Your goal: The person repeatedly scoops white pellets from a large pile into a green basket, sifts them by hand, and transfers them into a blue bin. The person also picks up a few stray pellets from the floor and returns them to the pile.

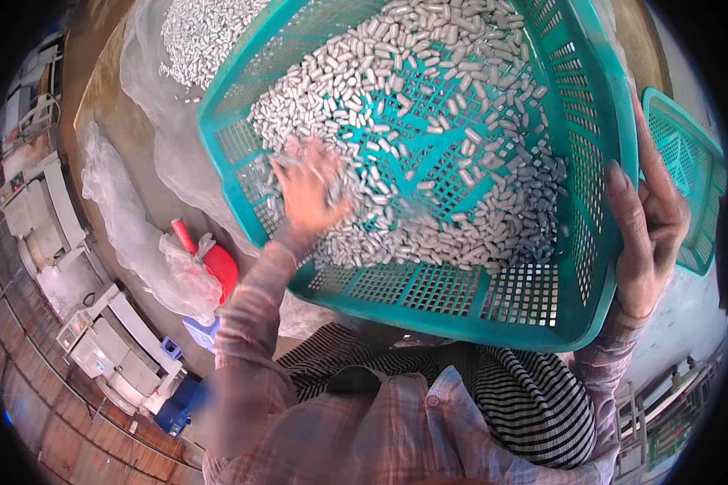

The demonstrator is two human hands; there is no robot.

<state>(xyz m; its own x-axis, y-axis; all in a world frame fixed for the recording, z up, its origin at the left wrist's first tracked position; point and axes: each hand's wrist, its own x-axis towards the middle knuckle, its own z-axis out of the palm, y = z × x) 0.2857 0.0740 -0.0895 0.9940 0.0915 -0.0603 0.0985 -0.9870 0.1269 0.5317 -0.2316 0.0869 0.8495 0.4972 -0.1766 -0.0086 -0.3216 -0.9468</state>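
A large green plastic basket (pixel 453 311) with mesh sides and bottom is held tilted before me. Many small grey-white, capsule-shaped pieces (pixel 356 69) lie in it, heaped along the far left, the right and the near side, while the mesh bottom shows through in the middle. My left hand (pixel 309 184) reaches in over the left part of the basket, fingers apart and a little blurred, touching the pieces. Outside the right rim, my right hand (pixel 649 230) grips the basket, its thumb up against the wall.
At the far left, a pile of similar pieces (pixel 206 36) rests on clear plastic sheeting (pixel 150 105). A red scoop (pixel 218 267) lies on crumpled plastic nearer me. Another green basket (pixel 681 162) stands at the right. Machines (pixel 109 347) line the left side.
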